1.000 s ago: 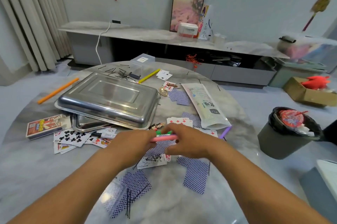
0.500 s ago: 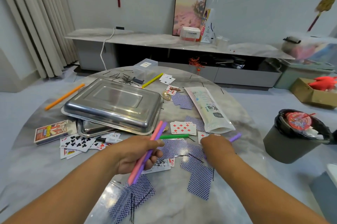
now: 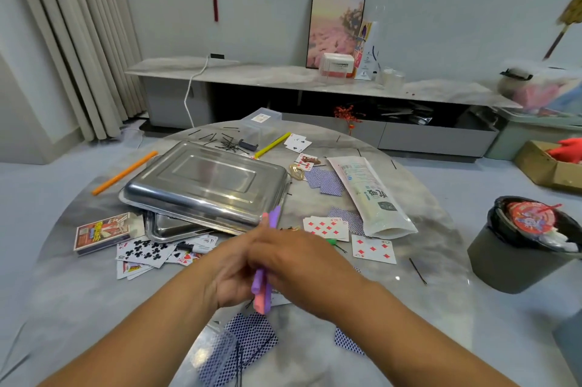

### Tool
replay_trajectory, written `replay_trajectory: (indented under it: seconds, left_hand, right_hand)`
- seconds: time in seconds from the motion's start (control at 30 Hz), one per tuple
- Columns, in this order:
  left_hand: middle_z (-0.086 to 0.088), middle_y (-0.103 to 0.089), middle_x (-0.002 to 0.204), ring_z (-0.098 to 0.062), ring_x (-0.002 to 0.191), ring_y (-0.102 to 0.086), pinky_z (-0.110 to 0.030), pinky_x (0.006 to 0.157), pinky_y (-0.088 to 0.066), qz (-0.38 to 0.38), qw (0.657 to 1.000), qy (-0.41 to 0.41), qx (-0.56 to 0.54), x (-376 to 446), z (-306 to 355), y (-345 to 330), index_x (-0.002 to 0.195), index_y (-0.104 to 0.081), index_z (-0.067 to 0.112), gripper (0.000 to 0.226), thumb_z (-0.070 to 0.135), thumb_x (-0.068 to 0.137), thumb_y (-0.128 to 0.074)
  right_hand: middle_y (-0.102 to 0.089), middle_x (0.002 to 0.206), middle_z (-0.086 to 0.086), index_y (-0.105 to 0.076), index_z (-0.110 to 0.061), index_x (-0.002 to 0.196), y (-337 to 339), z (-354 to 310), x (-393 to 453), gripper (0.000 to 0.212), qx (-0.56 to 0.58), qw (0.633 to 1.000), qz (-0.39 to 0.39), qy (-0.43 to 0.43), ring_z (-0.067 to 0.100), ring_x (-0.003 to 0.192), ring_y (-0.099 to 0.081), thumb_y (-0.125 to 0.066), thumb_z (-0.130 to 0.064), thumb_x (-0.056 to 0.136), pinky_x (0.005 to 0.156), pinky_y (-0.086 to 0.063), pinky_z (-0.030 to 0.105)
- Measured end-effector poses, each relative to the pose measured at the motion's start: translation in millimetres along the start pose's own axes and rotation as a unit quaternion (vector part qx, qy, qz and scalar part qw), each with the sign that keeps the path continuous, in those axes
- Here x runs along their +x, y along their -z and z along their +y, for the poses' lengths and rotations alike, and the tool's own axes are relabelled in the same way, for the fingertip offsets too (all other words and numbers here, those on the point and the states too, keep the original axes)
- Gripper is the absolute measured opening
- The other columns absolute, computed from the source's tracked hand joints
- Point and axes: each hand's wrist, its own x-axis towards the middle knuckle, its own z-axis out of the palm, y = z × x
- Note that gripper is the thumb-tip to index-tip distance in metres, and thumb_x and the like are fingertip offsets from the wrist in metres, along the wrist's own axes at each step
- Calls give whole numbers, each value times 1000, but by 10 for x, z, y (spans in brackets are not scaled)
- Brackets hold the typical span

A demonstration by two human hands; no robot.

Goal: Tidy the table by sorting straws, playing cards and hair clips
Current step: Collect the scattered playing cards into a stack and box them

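My left hand [image 3: 233, 273] grips a bundle of pink and purple straws [image 3: 261, 292] above the table's near middle. My right hand [image 3: 302, 267] lies against it, fingers curled onto the bundle. A green straw's tip [image 3: 331, 241] peeks out behind my right hand. A yellow straw [image 3: 272, 145] and an orange straw [image 3: 126, 172] lie farther off. Playing cards are scattered: diamonds [image 3: 326, 227], clubs [image 3: 145, 251], face-down blue ones [image 3: 324, 181]. Black hairpins [image 3: 228, 144] lie at the back, a gold hair clip [image 3: 296, 172] by the tray.
An upturned steel tray [image 3: 204, 178] rests on another at centre left. A card box [image 3: 100, 232] lies left, a white straw bag [image 3: 368, 194] right, a clear box [image 3: 261, 122] at the back. A grey bin [image 3: 522, 241] stands off the round table [image 3: 94, 292].
My right hand lifted the purple straw from the table's right side and brought it to the bundle in my left hand. The bundle now stands more upright.
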Motion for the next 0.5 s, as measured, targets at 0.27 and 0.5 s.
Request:
replay_trajectory:
  seconds: [0.27,0.5]
  left_hand:
    - [-9,-57,62,-15,45,-58,-23,43,-53,155,985,-77,5,73,134,182,80,-57,2,21,14,97,-55]
    - [-6,-55,62,-12,42,-53,-17,41,-47,176,978,-111,-32,-12,256,253,85,-59,6,15,16,97,-56]
  right_hand:
    - [-57,122,-3,-62,-25,119,-361,728,115,35,49,966,73,-243,18,106,-57,-55,-6,91,84,-52,37]
    - [-61,118,3,-62,-25,116,-445,1010,128,32,-99,954,-152,-240,25,109,-56,-56,-9,89,92,-41,37]
